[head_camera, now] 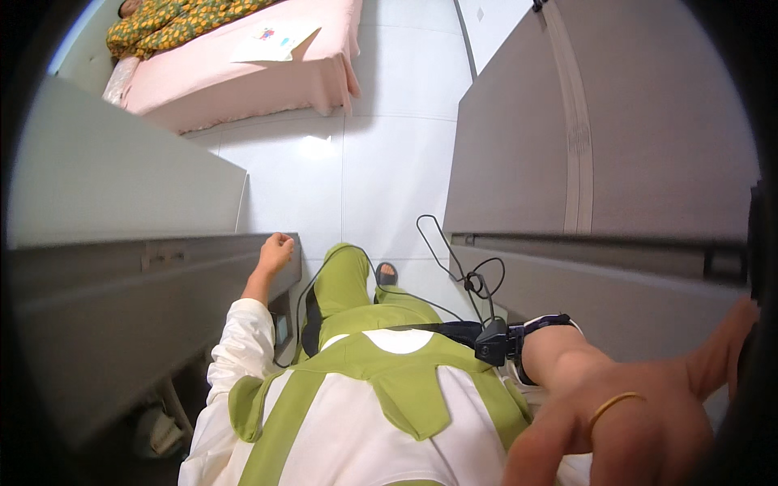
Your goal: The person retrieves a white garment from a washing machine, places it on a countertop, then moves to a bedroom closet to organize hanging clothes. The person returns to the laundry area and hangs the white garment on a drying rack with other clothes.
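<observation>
My left hand (277, 252) hangs beside the end of a grey cabinet (213, 255), its fingers loosely curled; whether it touches the cabinet I cannot tell. My right hand (632, 419) is close to the camera at the lower right, fingers spread, a gold-coloured ring on one finger. Part of it runs out of view at the dark rim. A black device (491, 341) is strapped at my right wrist, with a black cable (480, 285) looped and tied above it. The cable runs across my green trousers (343, 285).
A bed with a pink cover (243, 91) stands at the upper left, bearing a printed sheet (276, 42) and a person under a patterned cloth (176, 24). Tall grey cabinet doors (516, 140) rise on the right. White floor tiles (395, 152) lie between. A low shelf (164, 425) holds items at lower left.
</observation>
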Available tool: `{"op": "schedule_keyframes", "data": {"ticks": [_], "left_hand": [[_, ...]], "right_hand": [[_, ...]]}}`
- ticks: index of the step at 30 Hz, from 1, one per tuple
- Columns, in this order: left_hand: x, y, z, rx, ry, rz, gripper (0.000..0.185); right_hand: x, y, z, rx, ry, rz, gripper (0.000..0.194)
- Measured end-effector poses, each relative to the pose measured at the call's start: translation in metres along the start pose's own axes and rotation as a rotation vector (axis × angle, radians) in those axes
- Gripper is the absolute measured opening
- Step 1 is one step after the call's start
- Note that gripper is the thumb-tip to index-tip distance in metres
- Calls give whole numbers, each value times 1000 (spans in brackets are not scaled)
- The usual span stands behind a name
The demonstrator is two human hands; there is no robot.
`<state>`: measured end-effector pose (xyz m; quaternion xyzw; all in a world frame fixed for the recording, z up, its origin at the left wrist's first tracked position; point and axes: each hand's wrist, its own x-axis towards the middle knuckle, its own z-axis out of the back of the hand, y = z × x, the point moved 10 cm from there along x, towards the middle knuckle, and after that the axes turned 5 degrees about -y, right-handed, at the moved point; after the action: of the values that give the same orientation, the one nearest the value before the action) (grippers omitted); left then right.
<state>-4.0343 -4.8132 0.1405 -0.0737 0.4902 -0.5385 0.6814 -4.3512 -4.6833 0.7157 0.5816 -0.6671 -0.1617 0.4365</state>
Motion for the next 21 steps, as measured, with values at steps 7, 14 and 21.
{"op": "schedule_keyframes", "data": {"ticks": [7, 14, 21], "left_hand": [[207, -102, 1, -55, 100, 102, 29], [427, -312, 7, -132, 98, -65, 29], [564, -503, -52, -112, 273, -116, 28]], "right_hand": [[163, -38, 126, -22, -25, 29, 23], [325, -61, 239, -56, -51, 62, 25], [466, -60, 384, -78, -74, 74, 26]]}}
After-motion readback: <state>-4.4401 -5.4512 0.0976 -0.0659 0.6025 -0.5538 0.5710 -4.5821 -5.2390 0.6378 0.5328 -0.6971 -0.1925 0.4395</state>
